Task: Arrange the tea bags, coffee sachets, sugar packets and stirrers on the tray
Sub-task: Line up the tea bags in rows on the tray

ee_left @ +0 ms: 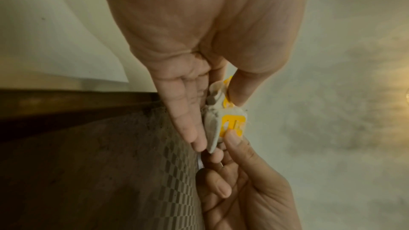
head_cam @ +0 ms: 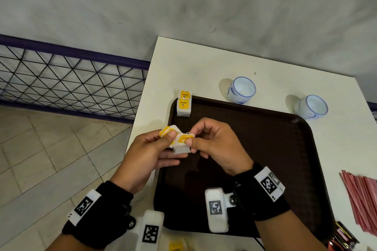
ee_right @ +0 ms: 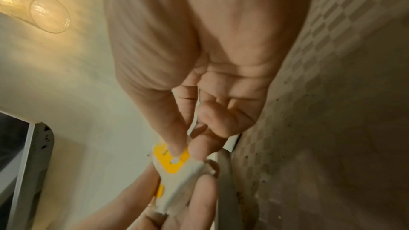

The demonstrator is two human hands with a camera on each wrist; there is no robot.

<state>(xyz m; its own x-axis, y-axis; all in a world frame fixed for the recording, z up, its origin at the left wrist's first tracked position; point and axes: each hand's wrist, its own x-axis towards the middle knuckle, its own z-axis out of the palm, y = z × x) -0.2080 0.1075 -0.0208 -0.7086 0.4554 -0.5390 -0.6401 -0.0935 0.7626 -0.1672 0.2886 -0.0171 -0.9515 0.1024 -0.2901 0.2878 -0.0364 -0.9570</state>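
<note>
Yellow-tagged tea bags (head_cam: 179, 141) are pinched between both hands above the tray (head_cam: 265, 149); left hand (head_cam: 146, 153) and right hand (head_cam: 216, 144) each pinch one, while two placed tea bags (head_cam: 184, 104) lie just beyond, at the tray's far-left corner

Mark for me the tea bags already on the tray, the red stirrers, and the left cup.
tea bags on the tray (head_cam: 184, 106), head view, yellow tag of the nearer bag.
red stirrers (head_cam: 362, 195), head view, middle of the bundle.
left cup (head_cam: 241, 90), head view, its white inside.

Tea bags (head_cam: 183, 106) white, yellow tags; tray (head_cam: 265, 149) dark brown.
</note>
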